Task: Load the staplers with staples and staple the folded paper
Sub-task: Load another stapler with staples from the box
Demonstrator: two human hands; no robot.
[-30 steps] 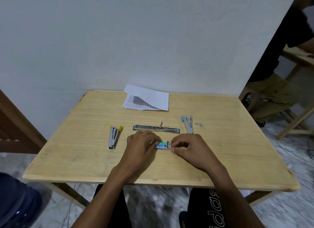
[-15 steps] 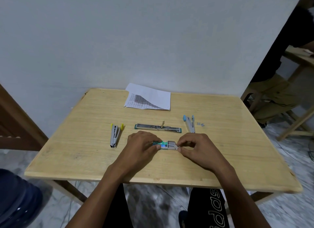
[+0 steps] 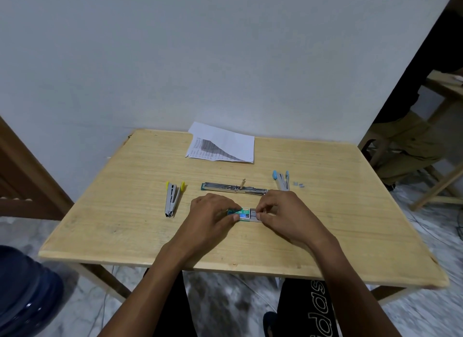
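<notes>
A small green staple box (image 3: 240, 213) lies on the wooden table (image 3: 125, 223) in front of me. My left hand (image 3: 213, 216) grips its sleeve. My right hand (image 3: 283, 211) pinches the grey inner tray (image 3: 254, 215), which sticks out of the box to the right. Behind my hands lies a green stapler (image 3: 234, 188) opened flat. A yellow stapler (image 3: 172, 197) rests to the left, a blue stapler (image 3: 281, 180) to the right, both open. The folded printed paper (image 3: 223, 144) sits at the far edge.
A few loose staple pieces (image 3: 299, 185) lie beside the blue stapler. A dark blue container (image 3: 25, 294) stands on the floor at left. Another person (image 3: 411, 136) sits by a second wooden table at right. A white wall is behind the table.
My right hand has drawn the inner tray out of the staple box to the right while my left hand kept holding the sleeve. The staplers and paper stayed put.
</notes>
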